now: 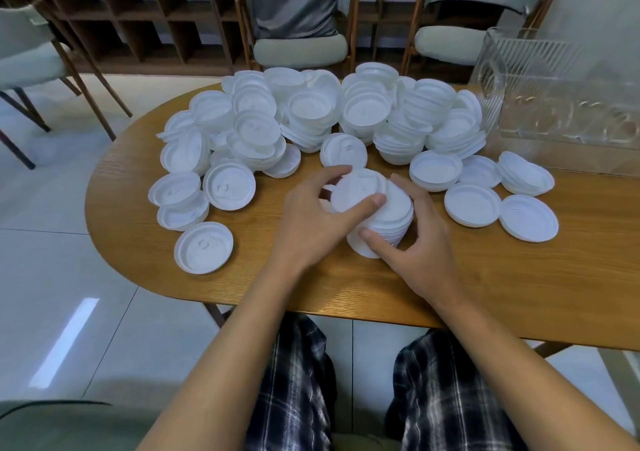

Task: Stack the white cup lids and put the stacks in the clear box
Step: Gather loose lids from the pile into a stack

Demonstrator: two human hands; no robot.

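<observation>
stack in hand: we held a short stack of white round plastic cup lids (384,220) standing on the oval wooden table (485,294), near its front edge.
left hand: our left hand (311,222) gripped the stack, the thumb laid across the top lid and the fingers (334,173) curled round the far rim.
right hand: our right hand (422,242) clasped the stack's side, the thumb low at the front and the fingers wrapped round the right.
done so far: we judged the work early; one stack was being squared up, and a few low stacks lay close by on the right.
left to do: the big loose heap of white lids (311,114) across the middle of the table was mostly unsorted, with single lids scattered at the left.
box: the clear ribbed plastic box (554,94) stood at the far right of the table, well apart from the stack; we made out no white lids inside it.
table: warm wood grain, rounded at the left end.
room: pale glossy floor tiles (69,277), cushioned wooden chairs (298,48) beyond the table, and a dark wooden shelf unit (138,17) behind them.
</observation>
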